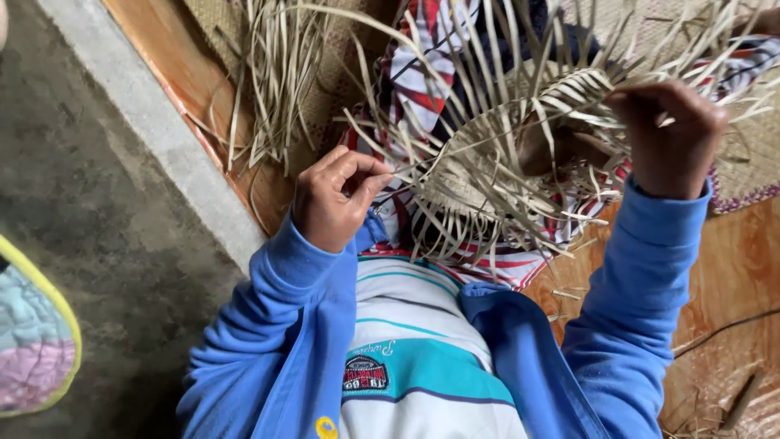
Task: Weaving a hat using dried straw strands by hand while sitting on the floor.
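L hand [331, 199]: pinches one strip [406, 169], pulled tight.
R hand [668, 134]: grips basket [496, 154] rim, fingers closed.
Basket: over lap, half woven.
Tip: keep strip flat, tension even.

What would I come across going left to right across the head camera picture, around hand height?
Grey concrete floor → pale concrete ledge → left hand pinching a strip → half-woven straw basket → right hand gripping the basket's rim → woven mat.

Two hands, the left hand [333, 199] and the right hand [670, 138], work one half-woven straw basket [487, 154], with one loose straw bundle [276, 73] upper left and one quilted cushion [32, 333] lower left.
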